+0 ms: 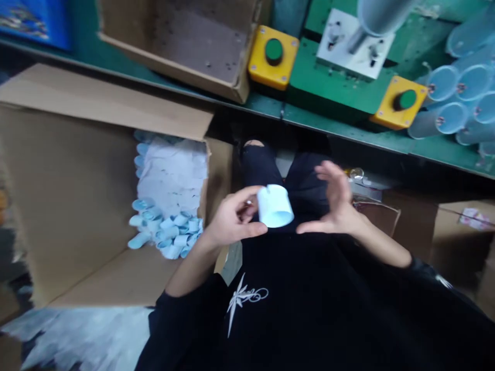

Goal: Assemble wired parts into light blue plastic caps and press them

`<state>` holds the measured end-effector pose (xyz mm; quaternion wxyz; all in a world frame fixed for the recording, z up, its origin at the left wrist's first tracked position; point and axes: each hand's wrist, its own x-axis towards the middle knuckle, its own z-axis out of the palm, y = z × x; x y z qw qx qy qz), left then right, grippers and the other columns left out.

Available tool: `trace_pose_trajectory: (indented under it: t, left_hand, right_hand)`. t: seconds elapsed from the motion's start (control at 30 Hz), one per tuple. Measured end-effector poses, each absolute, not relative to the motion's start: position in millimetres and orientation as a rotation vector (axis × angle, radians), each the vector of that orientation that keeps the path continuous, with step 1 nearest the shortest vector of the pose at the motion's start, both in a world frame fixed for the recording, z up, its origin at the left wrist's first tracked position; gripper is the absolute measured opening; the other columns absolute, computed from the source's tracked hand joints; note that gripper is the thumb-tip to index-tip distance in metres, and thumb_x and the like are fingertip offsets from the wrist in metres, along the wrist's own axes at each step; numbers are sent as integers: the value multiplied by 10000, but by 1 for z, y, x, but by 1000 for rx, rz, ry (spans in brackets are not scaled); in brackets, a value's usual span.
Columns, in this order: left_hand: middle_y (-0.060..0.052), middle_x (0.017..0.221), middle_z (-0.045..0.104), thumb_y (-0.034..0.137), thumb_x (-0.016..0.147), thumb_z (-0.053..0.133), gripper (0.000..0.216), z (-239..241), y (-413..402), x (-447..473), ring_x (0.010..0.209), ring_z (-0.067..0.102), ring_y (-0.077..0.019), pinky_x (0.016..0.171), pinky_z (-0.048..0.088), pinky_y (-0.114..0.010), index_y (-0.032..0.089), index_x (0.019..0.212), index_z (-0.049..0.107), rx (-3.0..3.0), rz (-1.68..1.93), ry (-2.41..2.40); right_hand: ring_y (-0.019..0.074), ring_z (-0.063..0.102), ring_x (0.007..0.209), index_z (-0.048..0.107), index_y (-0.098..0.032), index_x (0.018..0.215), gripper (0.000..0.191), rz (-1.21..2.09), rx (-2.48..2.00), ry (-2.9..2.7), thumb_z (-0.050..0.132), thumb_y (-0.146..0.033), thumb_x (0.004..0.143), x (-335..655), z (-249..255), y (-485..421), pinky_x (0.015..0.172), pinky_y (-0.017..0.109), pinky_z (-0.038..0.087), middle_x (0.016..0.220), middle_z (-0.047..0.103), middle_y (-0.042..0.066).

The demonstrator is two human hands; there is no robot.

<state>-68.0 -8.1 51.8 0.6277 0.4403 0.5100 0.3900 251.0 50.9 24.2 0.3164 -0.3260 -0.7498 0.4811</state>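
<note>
Over my lap, my left hand (240,216) grips a short light-blue plastic tube piece (274,206) by its left side, thumb below and fingers behind. A small notch shows in its upper rim, and its open end tilts down toward me. My right hand (334,203) is held a little to the right of the piece, apart from it, with thumb and fingers spread and nothing between them. Left of my knees, a large cardboard box (73,196) contains several similar light-blue pieces (174,232) and a whitish crumpled sheet (174,175).
On the green bench stand a shallow cardboard box (193,41), two yellow button boxes (273,56) with green buttons, and a metal fixture (353,44) carrying a grey-blue tube (382,13). Several long tubes (450,118) are stacked at right. A blue bin (34,23) sits far left.
</note>
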Motion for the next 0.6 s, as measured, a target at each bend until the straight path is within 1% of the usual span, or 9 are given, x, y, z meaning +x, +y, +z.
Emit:
trace_pose_trajectory:
  t: [0.03, 0.1, 0.17, 0.2, 0.23, 0.3, 0.4, 0.5, 0.6]
  left_hand:
    - [44, 681, 527, 751, 777, 858, 774, 53, -3, -44, 494, 375, -82, 413, 312, -210, 286, 1381, 724, 949, 853, 1044]
    - [60, 653, 485, 895, 850, 665, 901, 48, 7, -6, 461, 306, -77, 388, 263, -212, 285, 1512, 624, 811, 856, 912]
    - [70, 634, 482, 946, 882, 540, 963, 37, 12, 20, 434, 277, -79, 371, 234, -214, 293, 1591, 527, 704, 891, 890]
    - [72, 628, 490, 945, 888, 531, 969, 29, 15, 29, 426, 281, -81, 368, 234, -213, 297, 1609, 497, 670, 895, 893]
    - [74, 623, 498, 933, 895, 540, 961, 19, 17, 36, 421, 288, -83, 367, 237, -211, 298, 1614, 482, 644, 894, 901]
    - [81, 612, 501, 898, 902, 582, 916, -6, 22, 45, 413, 296, -82, 365, 241, -203, 284, 1577, 509, 598, 895, 947]
    - [97, 592, 472, 842, 861, 701, 834, -45, 31, 49, 415, 291, -73, 366, 232, -183, 243, 1432, 596, 528, 955, 1149]
    - [95, 603, 469, 803, 864, 722, 761, -67, 37, 44, 432, 313, -75, 373, 220, -173, 237, 1360, 610, 489, 1002, 1296]
    - [89, 615, 467, 757, 926, 663, 667, -68, 36, 36, 440, 322, -81, 383, 205, -178, 253, 1359, 603, 474, 1004, 1319]
  right_hand:
    - [383, 471, 1554, 250, -448, 1680, 1269, 1170, -813, -1991, 1015, -602, 679, 246, 22, 47, 1262, 650, 474, 1644, 491, 117]
    - [299, 685, 1305, 475, -369, 1569, 873, 1096, -714, -1989, 946, -461, 840, 243, 17, 45, 1126, 528, 595, 1366, 715, 92]
    - [208, 756, 1060, 648, -299, 1360, 450, 1179, -728, -1914, 843, -332, 955, 249, 8, 43, 974, 396, 640, 1135, 784, 47]
    - [189, 756, 1014, 678, -270, 1290, 340, 1240, -783, -1872, 809, -331, 982, 254, 2, 41, 942, 370, 639, 1112, 787, 47]
    - [194, 753, 1046, 685, -247, 1274, 320, 1297, -857, -1861, 789, -369, 997, 259, -7, 39, 965, 378, 633, 1160, 785, 66]
    - [252, 686, 1285, 679, -204, 1334, 412, 1371, -1029, -1994, 747, -458, 1016, 262, -29, 36, 1120, 458, 573, 1378, 727, 135]
    - [330, 444, 1557, 680, -167, 1398, 414, 1357, -1264, -2519, 604, -422, 1080, 244, -64, 38, 1259, 549, 422, 1605, 577, 168]
    - [355, 461, 1487, 612, -141, 1498, 460, 1294, -1434, -2770, 473, -317, 1097, 211, -85, 52, 1191, 561, 449, 1523, 629, 210]
    - [422, 456, 1437, 607, -97, 1494, 494, 1274, -1581, -2770, 535, -256, 1032, 185, -94, 78, 1105, 579, 492, 1479, 630, 273]
